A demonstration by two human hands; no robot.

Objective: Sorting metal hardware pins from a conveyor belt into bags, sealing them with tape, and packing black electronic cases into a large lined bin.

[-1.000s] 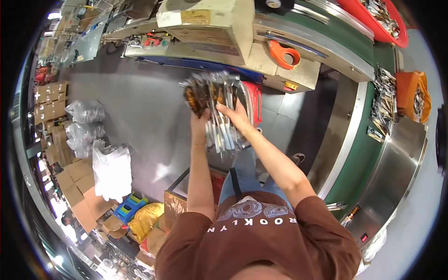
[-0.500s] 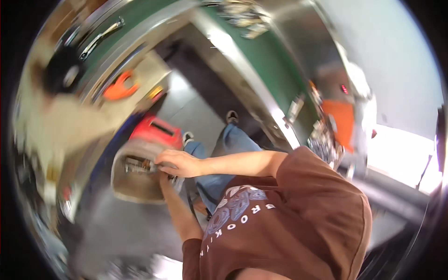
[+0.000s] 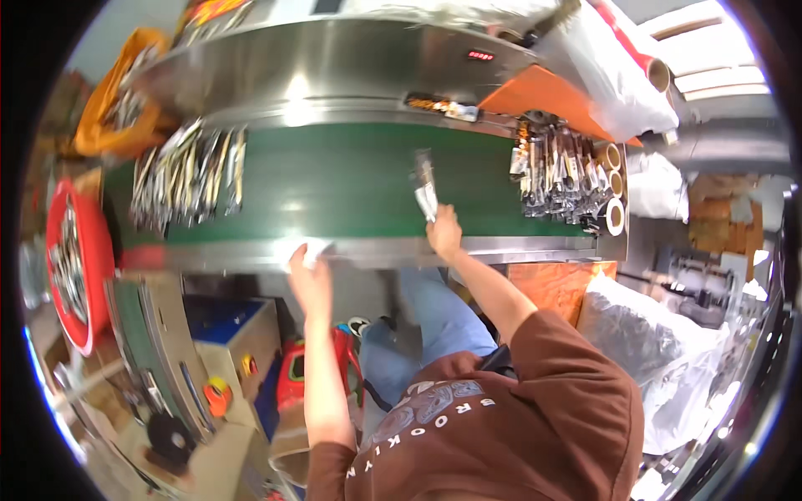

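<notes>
My right hand (image 3: 445, 232) is closed on the near end of a slim plastic-wrapped packet (image 3: 425, 192), white at the near end and dark at the far end. It extends over the green work surface (image 3: 342, 179); motion blur hides its contents. At the bench's metal front edge, my left hand (image 3: 311, 284) has its fingers drawn together. A whitish patch (image 3: 313, 251) shows at those fingertips, too bright and smeared to name.
Bundles of slim wrapped packets lie at left (image 3: 190, 179) and right (image 3: 561, 171). Beyond are an orange panel (image 3: 543, 98) and several rolls (image 3: 616, 215). A red basin (image 3: 98, 250) stands far left; a red container (image 3: 294, 371) and beige bin (image 3: 290, 451) sit below my left arm.
My view has swung from the bin at the left to the green bench. Both hands have left the bin and are now at the bench, the right one with a packet.
</notes>
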